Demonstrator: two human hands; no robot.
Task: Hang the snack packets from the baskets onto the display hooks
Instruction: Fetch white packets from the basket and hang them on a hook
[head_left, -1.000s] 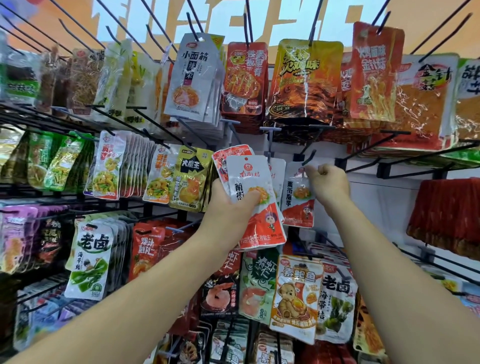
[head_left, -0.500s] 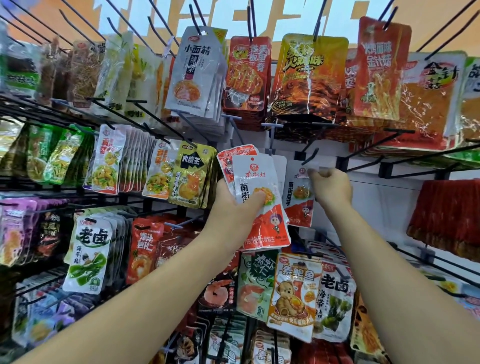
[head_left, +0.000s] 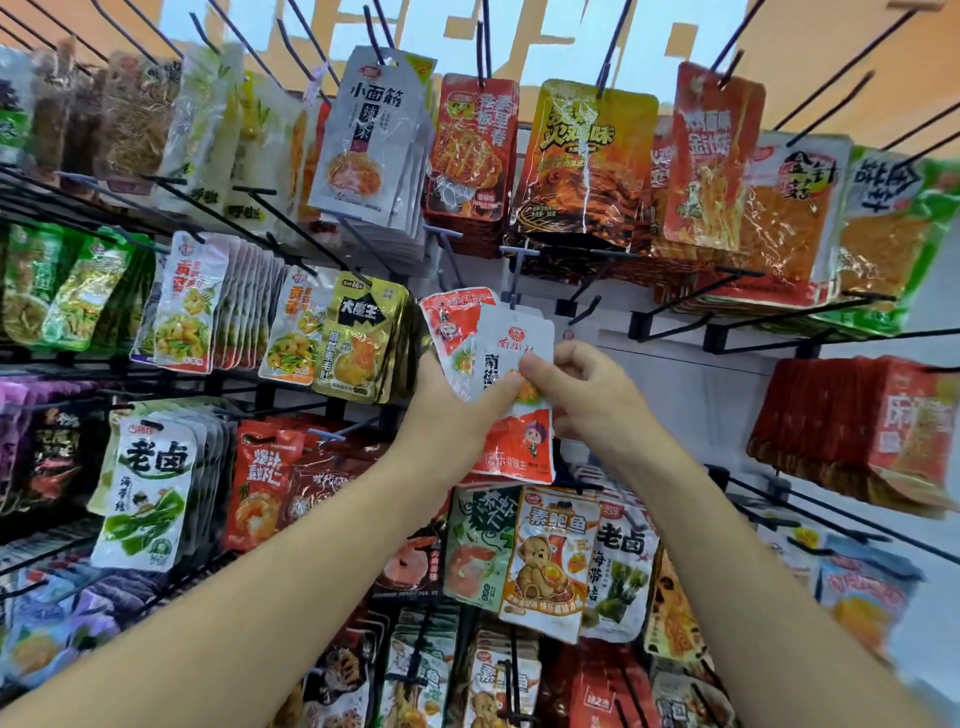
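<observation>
My left hand (head_left: 457, 410) grips a small stack of white-and-red snack packets (head_left: 514, 353) in front of the display wall. My right hand (head_left: 587, 395) pinches the front packet of that stack from the right side, thumb on its face. A second packet (head_left: 452, 327) of the stack fans out to the upper left. A bare black display hook (head_left: 584, 306) juts out just above and right of the packets. No basket is in view.
Rows of black hooks carry hanging snack packets all around: grey ones (head_left: 369, 140) and red ones (head_left: 472, 150) above, yellow-black ones (head_left: 363, 343) to the left, a bear-print packet (head_left: 550, 561) below. Red packets (head_left: 862, 426) hang at the right.
My right hand has let go of the packet it held up at the hook and come down left onto the stack in my left hand. The view has shifted slightly.
</observation>
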